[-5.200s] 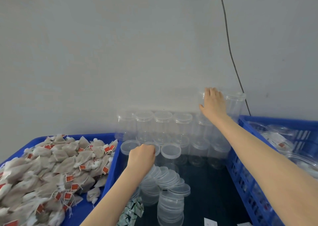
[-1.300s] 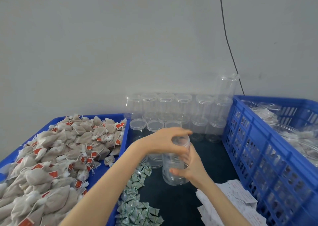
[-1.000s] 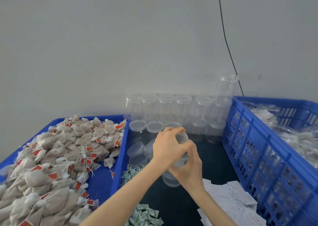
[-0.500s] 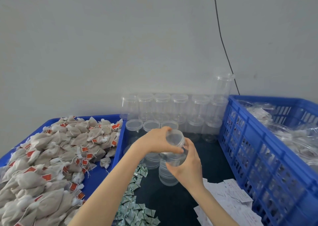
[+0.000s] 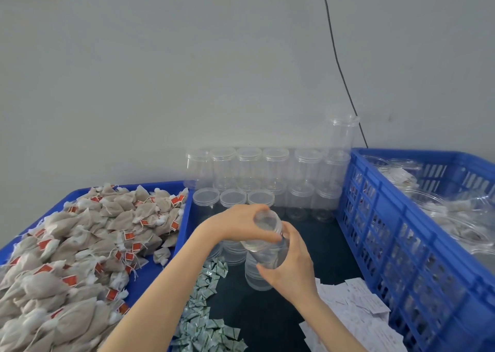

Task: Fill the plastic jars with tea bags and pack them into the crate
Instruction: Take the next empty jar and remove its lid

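Both hands (image 5: pixel 290 264) still grip jar (image 5: pixel 263 255), lid (image 5: pixel 266 221) lifted.

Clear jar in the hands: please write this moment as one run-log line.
left hand: grips lid | right hand: holds clear jar, empty | tea bags: in tray | crate: holds filled jars

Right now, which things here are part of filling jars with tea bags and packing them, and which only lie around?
Part of the job:
- clear jar, gripped by right hand
- its lid, held by left hand
- tea bags
- blue crate
- empty jars

Lying about:
- green sachets
- white paper slips
- black cable
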The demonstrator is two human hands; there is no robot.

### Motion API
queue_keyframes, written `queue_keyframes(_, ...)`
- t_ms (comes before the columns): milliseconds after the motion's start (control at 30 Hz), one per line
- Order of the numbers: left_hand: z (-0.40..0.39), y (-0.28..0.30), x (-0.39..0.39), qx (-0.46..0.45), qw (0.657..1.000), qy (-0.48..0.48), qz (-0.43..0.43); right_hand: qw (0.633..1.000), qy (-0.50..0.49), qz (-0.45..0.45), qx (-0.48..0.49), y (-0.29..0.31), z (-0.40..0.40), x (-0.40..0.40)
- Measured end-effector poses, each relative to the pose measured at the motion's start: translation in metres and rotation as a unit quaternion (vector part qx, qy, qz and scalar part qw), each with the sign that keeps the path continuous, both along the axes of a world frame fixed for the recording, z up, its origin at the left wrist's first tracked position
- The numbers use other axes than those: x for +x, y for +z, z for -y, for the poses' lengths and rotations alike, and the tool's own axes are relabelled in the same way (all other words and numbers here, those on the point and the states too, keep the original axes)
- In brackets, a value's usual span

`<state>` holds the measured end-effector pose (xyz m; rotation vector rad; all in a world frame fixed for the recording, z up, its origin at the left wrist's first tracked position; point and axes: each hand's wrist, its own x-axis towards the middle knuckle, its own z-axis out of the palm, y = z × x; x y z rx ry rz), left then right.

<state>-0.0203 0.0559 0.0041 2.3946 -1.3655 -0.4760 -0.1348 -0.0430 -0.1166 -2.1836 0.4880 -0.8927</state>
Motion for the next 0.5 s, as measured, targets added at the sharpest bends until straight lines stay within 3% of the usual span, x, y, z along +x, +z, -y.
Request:
queue_keyframes(100, 0.005, -0.006, -0.005, 0.075, 0.991, 0.100, 0.054, 1.000, 0.004, -0.009, -0.022, -0.003, 0.000, 0.000)
queue_keyframes(233, -0.001, -0.004, -0.006, 0.067, 0.996, -0.032, -0.053, 0.999, 0.010, -0.024, 0.018, -0.005, 0.005, -0.004)
queue_keyframes(333, -0.006, 0.001, -0.005, 0.077, 0.988, -0.127, -0.034, 0.999, 0.011, -0.023, 0.024, -0.004, 0.009, -0.007)
queue_keyframes(433, -0.004, 0.002, -0.003, 0.046, 0.993, -0.106, -0.011, 0.999, 0.020, -0.036, 0.017, -0.005, 0.007, -0.009)
queue_keyframes(500, -0.001, 0.000, -0.004, 0.050, 0.998, -0.042, -0.014, 0.999, 0.017, -0.031, -0.001, -0.006, 0.006, -0.010)
